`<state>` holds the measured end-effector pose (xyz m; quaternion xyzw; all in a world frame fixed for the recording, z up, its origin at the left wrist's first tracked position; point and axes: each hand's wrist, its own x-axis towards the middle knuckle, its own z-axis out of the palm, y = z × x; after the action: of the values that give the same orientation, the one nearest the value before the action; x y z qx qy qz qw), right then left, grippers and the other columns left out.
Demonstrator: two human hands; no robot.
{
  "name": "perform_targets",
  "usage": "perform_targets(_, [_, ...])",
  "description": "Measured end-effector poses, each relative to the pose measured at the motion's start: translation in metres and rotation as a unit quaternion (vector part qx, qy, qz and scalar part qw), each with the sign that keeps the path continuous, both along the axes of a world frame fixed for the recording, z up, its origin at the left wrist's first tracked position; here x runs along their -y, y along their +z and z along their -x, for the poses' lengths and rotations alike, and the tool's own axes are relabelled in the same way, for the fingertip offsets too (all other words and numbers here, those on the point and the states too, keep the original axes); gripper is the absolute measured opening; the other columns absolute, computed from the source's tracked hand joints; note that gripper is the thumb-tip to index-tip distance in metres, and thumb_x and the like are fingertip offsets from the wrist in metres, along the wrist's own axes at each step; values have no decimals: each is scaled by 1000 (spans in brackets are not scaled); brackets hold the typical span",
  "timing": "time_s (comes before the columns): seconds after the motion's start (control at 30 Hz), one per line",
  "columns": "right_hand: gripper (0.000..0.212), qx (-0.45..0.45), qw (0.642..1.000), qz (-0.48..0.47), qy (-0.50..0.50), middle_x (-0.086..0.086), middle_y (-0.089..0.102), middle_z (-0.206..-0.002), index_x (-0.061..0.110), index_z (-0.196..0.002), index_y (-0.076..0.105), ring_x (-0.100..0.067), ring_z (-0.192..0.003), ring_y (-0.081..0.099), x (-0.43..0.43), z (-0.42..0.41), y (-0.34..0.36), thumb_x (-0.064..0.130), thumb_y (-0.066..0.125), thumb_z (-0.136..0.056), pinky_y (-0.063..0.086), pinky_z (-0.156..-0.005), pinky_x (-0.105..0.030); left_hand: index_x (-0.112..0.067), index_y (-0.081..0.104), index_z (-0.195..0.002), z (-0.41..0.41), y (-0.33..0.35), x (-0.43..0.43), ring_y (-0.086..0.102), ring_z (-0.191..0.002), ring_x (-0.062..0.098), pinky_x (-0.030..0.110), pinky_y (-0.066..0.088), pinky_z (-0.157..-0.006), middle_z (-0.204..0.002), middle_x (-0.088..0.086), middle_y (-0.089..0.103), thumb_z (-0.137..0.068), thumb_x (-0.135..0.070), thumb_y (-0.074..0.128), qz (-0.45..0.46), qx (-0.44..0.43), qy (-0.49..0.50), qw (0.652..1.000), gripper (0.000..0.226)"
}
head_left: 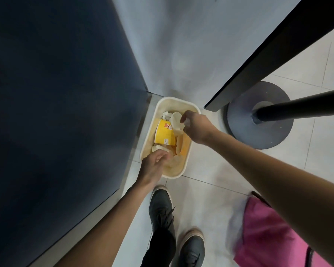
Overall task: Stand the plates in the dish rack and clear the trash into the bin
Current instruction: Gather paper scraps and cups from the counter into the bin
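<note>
One cream plastic bin (191,151) holds one yellow paper cup (165,134); its writing is too small to read. Over the bin, the right hand (198,129) pinches a white scrap (186,123). The left hand (152,166) curls its fingers; I cannot tell if it holds anything.

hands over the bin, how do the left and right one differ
The left hand is over the near end of the bin; the right hand is over its far end. The right hand pinches a pale scrap between thumb and fingers; the left hand's fingers are curled and blurred, so whether it holds anything cannot be told. Both reach down over the trash in the bin.
</note>
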<state>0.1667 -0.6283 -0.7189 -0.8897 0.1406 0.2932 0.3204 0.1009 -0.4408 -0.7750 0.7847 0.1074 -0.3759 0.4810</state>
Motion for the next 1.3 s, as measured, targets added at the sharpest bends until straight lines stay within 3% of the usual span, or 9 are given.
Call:
perform_targets(0.17, [59, -22, 999, 18, 16, -21, 46, -140, 7, -146, 34, -34, -126, 46, 3, -15, -9, 15, 58, -93, 39, -90, -30, -17, 69, -97, -4, 1, 3, 65, -101, 10, 17, 45, -81, -102, -7, 71, -98, -20, 56, 26, 32, 13, 999, 14])
perform_targets(0.23, [61, -4, 1000, 23, 4, -21, 41, -140, 7, -149, 29, -36, -124, 47, 7, -9, -3, 11, 54, -93, 37, -88, -27, -18, 69, -97, -5, 4, 3, 66, -101, 12, 20, 45, -80, -105, -6, 71, -95, -17, 59, 35, 36, 45, 998, 10])
perform_targets(0.43, [46, 46, 999, 1, -6, -15, 50, -130, 10, -135, 52, -31, -113, 57, 17, 34, 44, 3, 51, -89, 40, -97, -29, -30, 68, -87, 3, 59, 6, 67, -96, 16, 27, 49, -77, -99, 0, 73, -94, -7, 57, 57, 61, 98, 992, 26])
perform_targets(0.63, [25, 58, 996, -59, -20, -7, 62, -116, 13, -118, 65, -20, -98, 62, 6, 80, 131, 11, 54, -95, 36, -76, -18, -17, 68, -88, 17, 151, 3, 66, -75, 4, 10, 45, -63, -88, 1, 73, -92, 1, 58, 55, 59, 124, 989, 21])
perform_targets(0.77, [32, 92, 992, -86, -25, -9, 63, -121, 11, -129, 59, -20, -109, 59, 3, 102, 195, 21, 49, -101, 36, -83, -16, -35, 68, -99, 36, 206, 3, 66, -100, 4, 21, 48, -84, -108, -7, 72, -96, -8, 60, 66, 78, 101, 990, 28])
perform_targets(0.87, [40, 112, 990, -88, 4, -8, 57, -133, 13, -140, 50, -21, -122, 52, 3, 115, 241, 25, 47, -102, 34, -97, -21, -33, 62, -121, 46, 250, 3, 59, -117, 5, 25, 46, -101, -124, -9, 66, -99, -12, 56, 53, 117, 76, 989, 31])
perform_targets(0.97, [46, 124, 988, -80, 51, -7, 50, -141, 16, -147, 41, -24, -129, 45, -1, 129, 283, 28, 45, -103, 31, -106, -27, -27, 56, -135, 53, 299, 2, 54, -124, 7, 30, 48, -102, -134, -7, 60, -99, -13, 55, 22, 154, 38, 987, 39])
perform_targets(1.13, [50, 138, 983, -64, 102, -5, 42, -148, 17, -151, 34, -23, -136, 36, -11, 156, 352, 32, 43, -103, 30, -113, -32, -21, 51, -140, 67, 380, -8, 53, -126, 11, 40, 46, -106, -139, -4, 56, -98, -11, 55, 2, 206, -11, 979, 44])
perform_targets(1.3, [56, 181, 970, -63, 152, -6, 35, -152, 18, -154, 27, -23, -140, 30, -28, 169, 425, 31, 45, -103, 24, -117, -30, -23, 46, -145, 96, 467, -29, 49, -129, 7, 38, 42, -111, -141, -11, 51, -101, -17, 53, 5, 262, -29, 965, 45])
